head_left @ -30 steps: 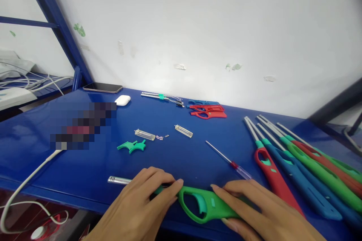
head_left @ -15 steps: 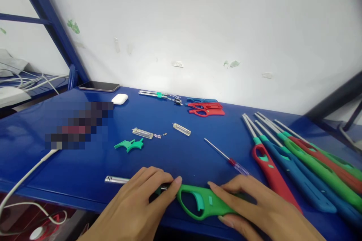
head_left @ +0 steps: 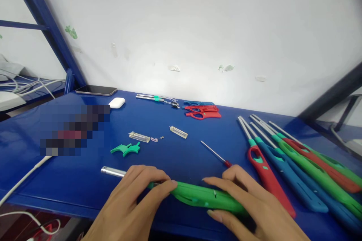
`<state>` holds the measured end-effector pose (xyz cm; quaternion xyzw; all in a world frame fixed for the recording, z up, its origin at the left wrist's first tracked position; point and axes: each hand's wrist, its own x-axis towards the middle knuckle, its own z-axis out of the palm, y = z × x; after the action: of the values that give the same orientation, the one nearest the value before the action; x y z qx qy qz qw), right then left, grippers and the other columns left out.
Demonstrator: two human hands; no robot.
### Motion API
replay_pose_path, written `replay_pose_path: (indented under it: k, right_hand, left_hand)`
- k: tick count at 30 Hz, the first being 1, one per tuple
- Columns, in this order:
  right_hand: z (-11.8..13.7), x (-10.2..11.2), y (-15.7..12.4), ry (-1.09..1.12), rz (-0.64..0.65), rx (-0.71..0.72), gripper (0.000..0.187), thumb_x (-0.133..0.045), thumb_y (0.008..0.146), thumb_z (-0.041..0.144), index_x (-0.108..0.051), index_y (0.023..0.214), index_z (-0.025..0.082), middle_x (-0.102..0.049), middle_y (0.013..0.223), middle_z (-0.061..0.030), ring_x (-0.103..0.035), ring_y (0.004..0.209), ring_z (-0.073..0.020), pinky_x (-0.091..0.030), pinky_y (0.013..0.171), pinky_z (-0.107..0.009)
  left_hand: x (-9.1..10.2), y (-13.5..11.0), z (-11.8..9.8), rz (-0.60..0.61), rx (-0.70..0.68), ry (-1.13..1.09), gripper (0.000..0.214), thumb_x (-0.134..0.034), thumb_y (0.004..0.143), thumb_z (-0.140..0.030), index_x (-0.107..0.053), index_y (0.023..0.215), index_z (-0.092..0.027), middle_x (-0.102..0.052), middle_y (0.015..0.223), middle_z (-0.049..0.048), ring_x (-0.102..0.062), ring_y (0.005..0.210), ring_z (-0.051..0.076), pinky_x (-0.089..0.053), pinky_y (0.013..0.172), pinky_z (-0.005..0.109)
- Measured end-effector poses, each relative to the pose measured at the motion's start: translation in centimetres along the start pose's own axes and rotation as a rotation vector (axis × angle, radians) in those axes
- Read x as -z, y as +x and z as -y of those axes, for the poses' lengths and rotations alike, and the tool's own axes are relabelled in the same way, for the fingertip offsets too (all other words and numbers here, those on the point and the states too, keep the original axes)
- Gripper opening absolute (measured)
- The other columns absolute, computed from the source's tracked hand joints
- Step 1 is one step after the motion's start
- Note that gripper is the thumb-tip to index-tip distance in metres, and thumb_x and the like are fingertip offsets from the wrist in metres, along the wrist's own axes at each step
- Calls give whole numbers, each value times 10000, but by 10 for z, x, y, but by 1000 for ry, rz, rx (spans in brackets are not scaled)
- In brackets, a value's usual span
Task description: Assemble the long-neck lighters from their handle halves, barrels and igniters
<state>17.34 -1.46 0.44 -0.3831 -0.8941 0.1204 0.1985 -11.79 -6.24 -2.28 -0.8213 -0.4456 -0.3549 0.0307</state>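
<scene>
Item: one green lighter [head_left: 195, 194], lower centre of the frame, lying between my two hands, narrow edge uppermost, long axis running left to right and dipping slightly rightward. Its metal tube [head_left: 112, 171] points left, out past my left hand [head_left: 135, 196], whose fingers are closed over the neck. My right hand [head_left: 254, 203] brackets the rear of the handle, thumb on the near side, fingers on the far; how firmly they press, I cannot tell. Neither hand is nearer. Item: one screwdriver [head_left: 213, 150], just beyond my right fingers, shaft toward upper left. Item: fanned lighters [head_left: 294, 178], right of the frame. Item: clear tanks [head_left: 178, 132] and green curved pieces [head_left: 132, 148], centre and left. Labels: no brand or writing legible.
</scene>
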Motion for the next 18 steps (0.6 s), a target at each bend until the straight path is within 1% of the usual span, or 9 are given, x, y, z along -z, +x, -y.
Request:
replay_pose_path:
  k: [3, 4, 5, 8, 10, 12, 14, 16, 18]
  right_hand:
    - [11, -4, 5, 81, -58, -6, 199, -707, 993, 320, -744, 1188, 336, -758, 1051, 9, -789, 876, -155, -621, 748, -171]
    - [14, -6, 6, 90, -99, -5, 161, -663, 1026, 375, -758, 1149, 333, -777, 1040, 9, -792, 875, -165, -623, 744, -185]
    - [16, -8, 8, 93, -145, -2, 197, -604, 1059, 424, -767, 1115, 329, -790, 1016, 9, -792, 860, -172, -624, 738, -199]
    - [20, -9, 13, 96, -241, 24, 422, -424, 1113, 524, -774, 998, 317, -778, 842, 11, -767, 719, -167, -614, 659, -218]
    - [18, -7, 15, 89, -278, 71, 484, -383, 1120, 531, -770, 941, 301, -738, 735, 6, -733, 623, -159, -588, 575, -212]
    - [16, -4, 17, 69, -291, 107, 482, -387, 1125, 499, -764, 912, 288, -714, 688, 0, -714, 582, -158, -564, 521, -208]
    - [13, -3, 17, 61, -285, 128, 462, -407, 1125, 465, -758, 883, 286, -707, 672, 1, -711, 571, -156, -555, 503, -205]
    - [11, -4, 16, 57, -278, 134, 444, -425, 1121, 454, -768, 891, 288, -725, 692, 0, -725, 591, -158, -566, 521, -207]
    - [9, -6, 14, 45, -268, 109, 396, -471, 1106, 462, -788, 941, 293, -773, 773, -5, -766, 670, -168, -585, 554, -204]
  left_hand:
    - [-2, -3, 2, -16, -15, -3, 460, -513, 981, 43, -687, 1310, -228, -699, 1185, 66, -675, 1021, 180, -592, 906, 304]
    - [-3, -3, 3, -18, -23, 0, 462, -514, 981, 44, -690, 1309, -230, -703, 1184, 66, -677, 1019, 179, -590, 906, 303]
    - [-3, -3, 3, -14, -34, 7, 464, -517, 982, 42, -690, 1312, -234, -706, 1185, 63, -678, 1022, 176, -587, 917, 303]
    - [2, 0, 2, -21, -63, 42, 475, -530, 998, 19, -663, 1361, -256, -710, 1213, 47, -676, 1085, 176, -549, 1020, 332]
    - [9, 5, 3, -37, -47, 93, 451, -560, 1034, -61, -612, 1434, -262, -698, 1290, 53, -651, 1190, 201, -496, 1103, 372]
    - [18, 9, 7, -31, -2, 151, 428, -598, 1060, -182, -571, 1482, -250, -679, 1360, 67, -604, 1290, 235, -450, 1142, 401]
    - [25, 11, 13, 6, 16, 187, 391, -609, 1072, -258, -585, 1462, -257, -697, 1342, 56, -594, 1305, 253, -431, 1144, 423]
    - [29, 12, 18, 54, -8, 187, 310, -591, 1088, -261, -627, 1395, -274, -741, 1257, 30, -642, 1233, 243, -447, 1112, 428]
    - [30, 15, 18, 70, -34, 164, 231, -549, 1109, -228, -669, 1302, -268, -773, 1157, 13, -698, 1124, 215, -483, 1063, 412]
